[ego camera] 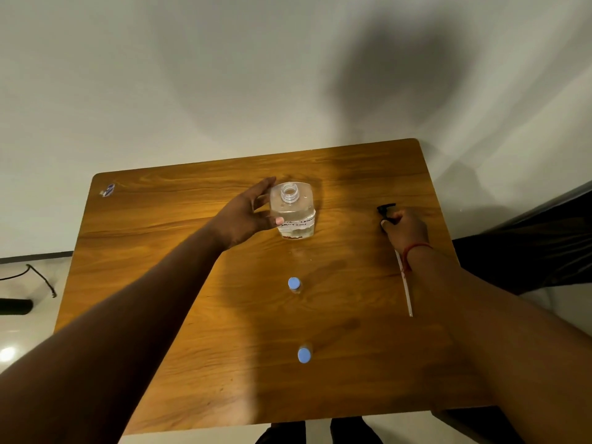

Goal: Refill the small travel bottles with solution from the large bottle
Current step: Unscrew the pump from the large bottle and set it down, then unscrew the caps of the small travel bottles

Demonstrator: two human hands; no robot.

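A large clear bottle (293, 210) with an open neck and clear liquid stands upright on the wooden table (160, 245), toward the far side. My left hand (248, 216) grips its left side, thumb across the front label. My right hand (405, 227) rests on the table to the right, holding a black pump head (386, 209) whose long white tube (406, 286) lies along the table under my wrist. Two small travel bottles with blue caps stand upright in line with the large bottle: one mid-table (294, 284), the other nearer me (304, 355).
A small sticker (108, 190) marks the table's far left corner. A pale wall stands behind the table. Black cables (41, 278) lie on the floor at left, and a dark surface (544, 238) sits off the right edge.
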